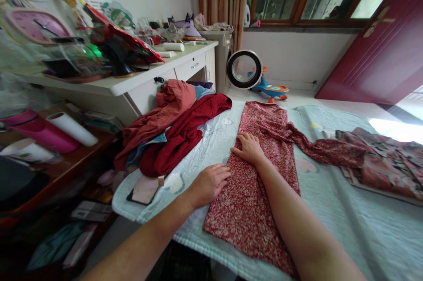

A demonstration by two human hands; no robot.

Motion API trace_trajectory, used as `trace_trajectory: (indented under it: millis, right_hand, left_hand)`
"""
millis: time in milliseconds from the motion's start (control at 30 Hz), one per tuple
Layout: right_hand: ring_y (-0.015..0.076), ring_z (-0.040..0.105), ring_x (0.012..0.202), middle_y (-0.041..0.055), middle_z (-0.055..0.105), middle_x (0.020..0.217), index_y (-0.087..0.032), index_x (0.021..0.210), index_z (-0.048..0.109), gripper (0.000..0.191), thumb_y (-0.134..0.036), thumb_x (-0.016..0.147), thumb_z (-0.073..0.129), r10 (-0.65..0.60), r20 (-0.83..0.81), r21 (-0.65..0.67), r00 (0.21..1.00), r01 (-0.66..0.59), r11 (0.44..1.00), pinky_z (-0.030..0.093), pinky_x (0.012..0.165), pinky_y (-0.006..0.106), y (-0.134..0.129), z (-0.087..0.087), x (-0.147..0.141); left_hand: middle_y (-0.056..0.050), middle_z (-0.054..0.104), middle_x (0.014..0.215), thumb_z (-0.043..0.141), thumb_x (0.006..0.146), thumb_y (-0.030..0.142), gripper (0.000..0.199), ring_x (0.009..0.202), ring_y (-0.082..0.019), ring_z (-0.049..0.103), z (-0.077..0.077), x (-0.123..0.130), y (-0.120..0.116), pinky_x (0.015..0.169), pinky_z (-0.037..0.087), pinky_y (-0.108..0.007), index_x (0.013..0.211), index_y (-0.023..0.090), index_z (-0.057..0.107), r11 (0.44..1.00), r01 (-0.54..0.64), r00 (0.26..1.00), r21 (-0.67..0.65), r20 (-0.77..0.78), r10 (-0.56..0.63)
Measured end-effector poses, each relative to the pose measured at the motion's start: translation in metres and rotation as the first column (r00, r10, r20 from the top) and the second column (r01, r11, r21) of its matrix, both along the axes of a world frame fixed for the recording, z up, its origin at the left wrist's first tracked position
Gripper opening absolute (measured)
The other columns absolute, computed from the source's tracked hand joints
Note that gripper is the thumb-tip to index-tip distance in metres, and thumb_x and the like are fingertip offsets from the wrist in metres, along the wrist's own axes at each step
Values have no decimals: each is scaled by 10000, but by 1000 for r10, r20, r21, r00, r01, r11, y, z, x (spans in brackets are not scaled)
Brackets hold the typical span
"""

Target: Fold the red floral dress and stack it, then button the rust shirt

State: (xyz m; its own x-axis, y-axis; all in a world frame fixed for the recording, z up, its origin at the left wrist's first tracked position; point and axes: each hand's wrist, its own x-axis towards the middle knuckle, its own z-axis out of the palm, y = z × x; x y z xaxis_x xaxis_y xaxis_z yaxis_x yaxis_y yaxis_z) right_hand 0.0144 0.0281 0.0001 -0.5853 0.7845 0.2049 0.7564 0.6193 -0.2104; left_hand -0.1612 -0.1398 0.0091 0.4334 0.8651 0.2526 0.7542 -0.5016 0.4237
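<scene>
A red garment with a pale speckled pattern [244, 215] lies spread lengthwise on a light blue quilt [330, 210]. One long sleeve-like strip of it stretches to the right. My right hand [249, 147] rests on the upper part of the garment, fingers spread near its left edge. Lower down, my left hand [209, 182] lies along that same edge, its fingers extended onto the fabric. Neither hand grips the cloth visibly.
Left of the garment are a dark red garment [188, 133] and a salmon garment [176, 98], heaped. A phone-like pink case [143, 190] lies near the quilt's corner. Folded patterned clothes [393, 162] sit at right. A white desk [148, 80] borders the left; a washing machine [244, 69] is beyond.
</scene>
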Motion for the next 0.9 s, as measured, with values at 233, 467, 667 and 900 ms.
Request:
trace_trajectory:
  millis: [233,467,667,900]
  right_hand:
    - [288,463,1190,123,556,1290,-171,1214,557,491,-557,927,456,-25,62,75,998,20,997,311,1012,427,-8,3,-5]
    - [294,463,1171,143,550,1277,-176,1188,557,468,-547,956,392,-35,138,79,990,24,997,323,992,437,-10,4,-8]
    - [297,461,1175,144,543,1298,-176,1186,551,467,-544,966,367,-32,175,110,984,13,994,333,985,435,-13,6,-9]
    - [301,454,1199,143,550,1305,-165,1202,553,429,-484,968,386,-59,245,93,968,37,995,281,1035,467,-19,13,-16]
  left_hand:
    - [-58,731,1086,517,919,187,208,1065,-188,664,0,2,-14,951,512,-326,1052,200,676,995,-73,993,69,102,66]
    - [-26,748,910,520,875,141,212,811,-171,703,1,0,-36,755,519,-276,1009,203,671,997,-22,991,74,133,12]
    - [-2,731,790,498,910,171,195,718,-143,689,0,-4,-44,682,489,-236,1003,205,665,997,-71,971,40,233,60]
    - [-52,731,906,492,907,152,195,858,-184,683,-4,-4,-36,801,502,-290,996,184,663,978,-135,967,158,235,95]
